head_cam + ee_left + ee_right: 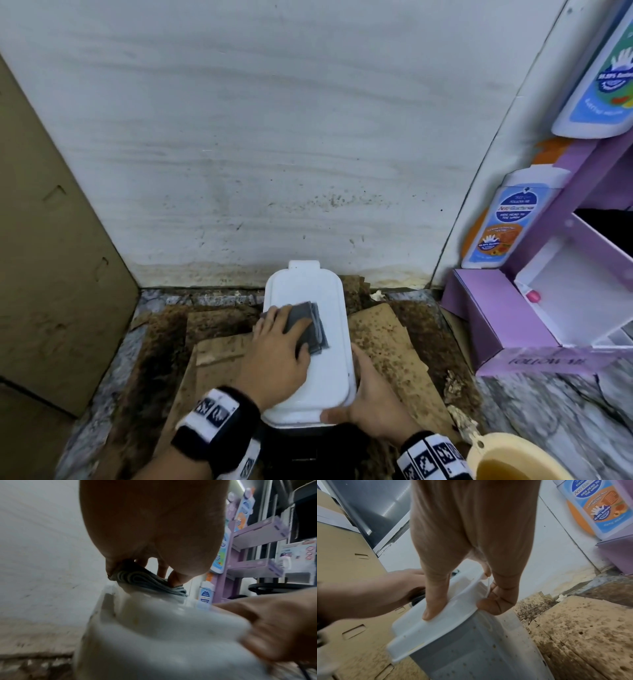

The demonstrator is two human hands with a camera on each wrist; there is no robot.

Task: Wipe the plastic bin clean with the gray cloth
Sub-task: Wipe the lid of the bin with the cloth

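The plastic bin (305,287) stands on the floor by the wall; it has a white lid and a grey body (453,649). A folded gray cloth (310,325) lies on the left middle of the lid. My left hand (281,339) holds it there, fingers bent over it and thumb beside it; in the left wrist view the cloth (145,582) bunches up under the palm. At the bin's near right corner my right hand (363,394) grips the rim. Its thumb (433,601) lies on top of the lid and its fingers (496,601) curl under the edge.
Stained, mouldy cardboard sheets (387,342) cover the floor around the bin. A purple display stand (507,315) with bottle-shaped signs stands on the right. A cream bowl of amber liquid (507,459) sits at the near right. A brown cardboard panel (51,274) leans on the left.
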